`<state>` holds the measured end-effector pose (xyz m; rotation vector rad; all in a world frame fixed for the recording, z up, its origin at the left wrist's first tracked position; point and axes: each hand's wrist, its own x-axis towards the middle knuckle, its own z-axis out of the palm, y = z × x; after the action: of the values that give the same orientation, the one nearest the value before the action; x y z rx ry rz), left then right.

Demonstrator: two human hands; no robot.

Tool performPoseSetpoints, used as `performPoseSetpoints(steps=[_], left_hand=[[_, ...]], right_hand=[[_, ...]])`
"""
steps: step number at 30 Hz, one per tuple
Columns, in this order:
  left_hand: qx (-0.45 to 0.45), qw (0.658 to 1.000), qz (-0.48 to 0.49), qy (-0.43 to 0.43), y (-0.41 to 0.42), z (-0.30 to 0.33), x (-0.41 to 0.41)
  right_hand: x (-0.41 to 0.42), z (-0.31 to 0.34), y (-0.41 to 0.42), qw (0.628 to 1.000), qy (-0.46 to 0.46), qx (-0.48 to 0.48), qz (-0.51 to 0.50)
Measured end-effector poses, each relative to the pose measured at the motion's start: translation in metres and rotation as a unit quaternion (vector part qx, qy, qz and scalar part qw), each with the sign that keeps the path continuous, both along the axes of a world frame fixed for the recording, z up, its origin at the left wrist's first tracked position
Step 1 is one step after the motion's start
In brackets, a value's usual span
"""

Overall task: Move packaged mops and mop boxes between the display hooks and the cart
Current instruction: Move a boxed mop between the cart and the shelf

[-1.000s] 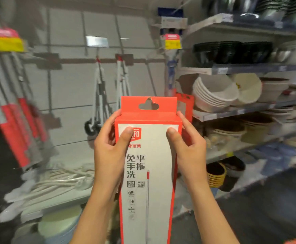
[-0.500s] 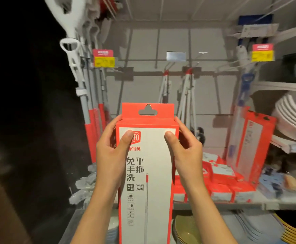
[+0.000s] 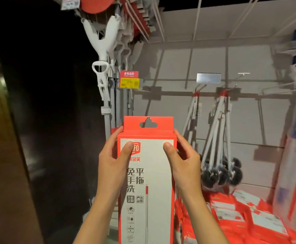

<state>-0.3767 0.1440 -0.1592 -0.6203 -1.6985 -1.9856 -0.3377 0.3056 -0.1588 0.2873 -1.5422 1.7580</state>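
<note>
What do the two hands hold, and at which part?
Both the left hand and right hand grip one mop box near its top, thumbs on its front.

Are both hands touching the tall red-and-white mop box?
Touching. The head view shows the left hand and right hand gripping the red-and-white mop box, thumbs on its front.

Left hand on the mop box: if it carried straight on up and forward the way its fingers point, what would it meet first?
Probably the hanging grey mop handles just above the left hand, below the yellow price tag; depth is unclear.
</note>
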Motion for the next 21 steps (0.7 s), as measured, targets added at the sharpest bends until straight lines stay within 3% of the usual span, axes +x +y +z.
performPoseSetpoints(steps=[6, 21], left_hand=[[0.009, 1.000, -0.012, 0.001, 0.005, -0.001, -0.042], [0.025, 0.993, -0.114, 0.000, -0.035, 0.011, -0.182]], right_hand=[[-0.036, 0.001, 0.005, 1.000, -0.017, 0.011, -0.001], [-0.150, 0.011, -0.042, 0.992, -0.023, 0.021, -0.119]])
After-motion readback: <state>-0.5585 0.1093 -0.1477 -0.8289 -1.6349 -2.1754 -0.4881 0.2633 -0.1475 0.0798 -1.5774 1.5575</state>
